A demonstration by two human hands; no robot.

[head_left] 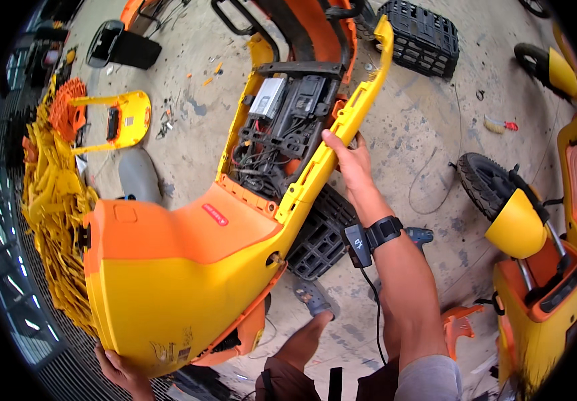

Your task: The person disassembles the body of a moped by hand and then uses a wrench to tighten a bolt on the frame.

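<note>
A long yellow side panel (175, 301) runs diagonally along a scooter body, from the broad end at lower left to a narrow tip at upper right. My right hand (350, 160) grips its narrow rail, thumb on top and fingers around the outer side. At the panel's lower left corner, my left hand (121, 374) holds the edge, partly cut off by the picture's rim. An orange cover (188, 227) adjoins the panel. Beyond it, the open frame shows a silver box (268, 98), black parts and tangled wires (255, 167).
Black crates (419, 37) lie under and behind the scooter. A blue drill (419, 235) is on the floor by my right forearm. Yellow panels (54, 227) are piled at left; a grey stool-like object (139, 175) stands near. Other scooters (542, 294) occupy the right side. A brush (500, 125) lies farther off.
</note>
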